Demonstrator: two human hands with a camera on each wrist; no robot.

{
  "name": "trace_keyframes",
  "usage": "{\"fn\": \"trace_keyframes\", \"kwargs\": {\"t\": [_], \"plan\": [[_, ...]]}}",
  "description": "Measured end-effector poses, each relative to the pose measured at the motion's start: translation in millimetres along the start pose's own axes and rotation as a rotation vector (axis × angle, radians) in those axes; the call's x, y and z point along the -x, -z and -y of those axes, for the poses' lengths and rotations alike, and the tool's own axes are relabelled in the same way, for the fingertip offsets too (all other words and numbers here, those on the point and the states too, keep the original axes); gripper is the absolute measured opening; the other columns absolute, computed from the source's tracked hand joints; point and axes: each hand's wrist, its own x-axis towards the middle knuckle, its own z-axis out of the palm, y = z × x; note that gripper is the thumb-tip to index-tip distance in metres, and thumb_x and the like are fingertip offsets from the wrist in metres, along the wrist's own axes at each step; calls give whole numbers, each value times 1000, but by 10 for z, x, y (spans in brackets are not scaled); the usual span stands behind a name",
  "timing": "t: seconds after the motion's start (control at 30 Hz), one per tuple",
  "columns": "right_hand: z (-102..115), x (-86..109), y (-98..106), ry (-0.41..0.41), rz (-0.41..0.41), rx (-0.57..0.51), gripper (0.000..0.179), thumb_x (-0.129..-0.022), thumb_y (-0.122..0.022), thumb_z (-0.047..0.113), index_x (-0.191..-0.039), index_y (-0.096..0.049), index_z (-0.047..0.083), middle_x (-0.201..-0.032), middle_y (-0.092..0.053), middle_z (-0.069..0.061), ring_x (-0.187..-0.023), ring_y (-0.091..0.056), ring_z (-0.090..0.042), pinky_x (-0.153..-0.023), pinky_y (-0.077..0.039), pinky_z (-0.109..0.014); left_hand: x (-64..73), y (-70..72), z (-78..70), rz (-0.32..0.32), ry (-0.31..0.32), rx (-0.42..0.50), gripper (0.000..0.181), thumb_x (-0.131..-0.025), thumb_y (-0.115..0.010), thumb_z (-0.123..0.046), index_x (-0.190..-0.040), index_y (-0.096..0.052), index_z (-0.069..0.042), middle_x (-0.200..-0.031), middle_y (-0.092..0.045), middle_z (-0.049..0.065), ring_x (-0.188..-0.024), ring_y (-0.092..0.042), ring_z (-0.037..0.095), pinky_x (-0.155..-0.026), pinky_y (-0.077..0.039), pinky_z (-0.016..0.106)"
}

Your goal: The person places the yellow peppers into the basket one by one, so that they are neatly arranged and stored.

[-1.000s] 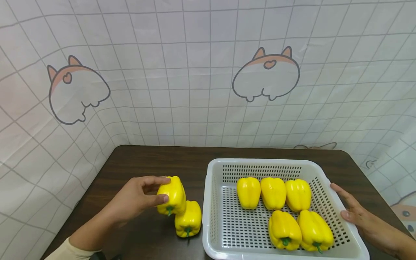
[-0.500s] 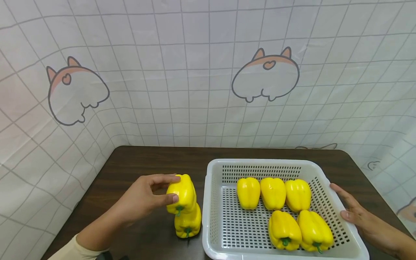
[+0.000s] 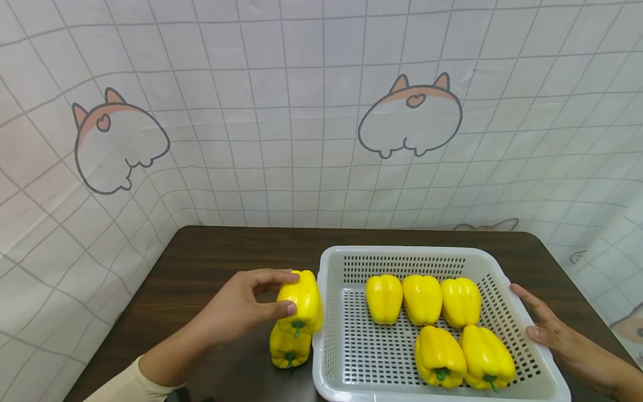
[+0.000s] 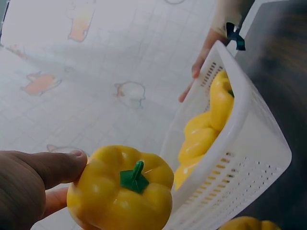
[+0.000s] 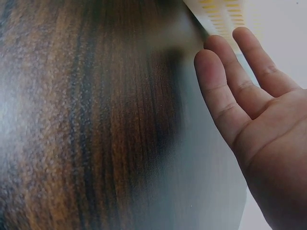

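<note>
My left hand point(image 3: 246, 304) pinches a yellow bell pepper point(image 3: 302, 304) between thumb and fingers, at the left rim of the white basket point(image 3: 321, 368). Its green stem point(image 4: 135, 177) faces the left wrist camera. Below it, a second yellow pepper point(image 3: 289, 349) rests on the table, partly covered by the held one. Inside the basket lie several more yellow peppers point(image 3: 423, 300), three in a back row and two in front. My right hand point(image 3: 557, 335) touches the basket's right rim, its fingers point(image 5: 216, 91) extended and fairly straight.
The basket with slotted walls takes up the right part of a dark wood-grain table point(image 3: 241, 245). A white grid-patterned cloth point(image 3: 301, 111) with cartoon animal prints hangs behind and at the sides. Within the basket, bare floor point(image 3: 372, 352) shows at left and front.
My left hand has carried the held pepper to the right, from left of the table pepper to the basket's left rim. The right hand and the basket stay in place.
</note>
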Motion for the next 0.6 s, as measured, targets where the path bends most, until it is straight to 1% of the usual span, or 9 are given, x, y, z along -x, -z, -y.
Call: {"fn": "trace_keyframes", "kwargs": {"t": [0.1,0.27,0.4,0.47,0.6], "plan": [[6,3,0,7,3,15,68,-111,-24,32,-154,25,50,-153,27,-39,-129,-48,-49,-76,-58,-59,-23,-42,-26,14,-15,6,46,-87,-84,-34,-129,-70,-21,-142,-60,0,-126,-59,27,-100,-53,41],[15,9,-10,8,-4,27,69,-111,-26,31,-155,25,49,-154,29,-36,-132,-42,-52,-78,-58,-59,-52,-117,-69,28,-31,-1,45,-87,-84,-36,-128,-71,-24,-141,-61,-3,-127,-59,25,-104,-49,49],[11,18,-8,21,3,11,70,-111,-27,30,-155,25,48,-156,28,-34,-132,-43,-49,-78,-57,-60,-73,-196,-102,32,-27,-14,44,-87,-84,-37,-128,-71,-26,-140,-61,-5,-125,-59,23,-103,-50,47],[3,21,1,27,14,-2,70,-111,-27,30,-156,25,47,-156,28,-33,-132,-44,-45,-79,-57,-60,-88,-243,-117,39,-31,-23,44,-87,-84,-37,-128,-71,-26,-140,-61,-5,-125,-60,23,-103,-50,47],[-8,23,18,25,25,-13,70,-111,-26,29,-156,24,48,-156,30,-30,-133,-44,-40,-81,-57,-59,-127,-347,-141,62,-51,-34,44,-87,-84,-37,-128,-71,-27,-141,-60,-5,-124,-60,22,-105,-48,48]]}}
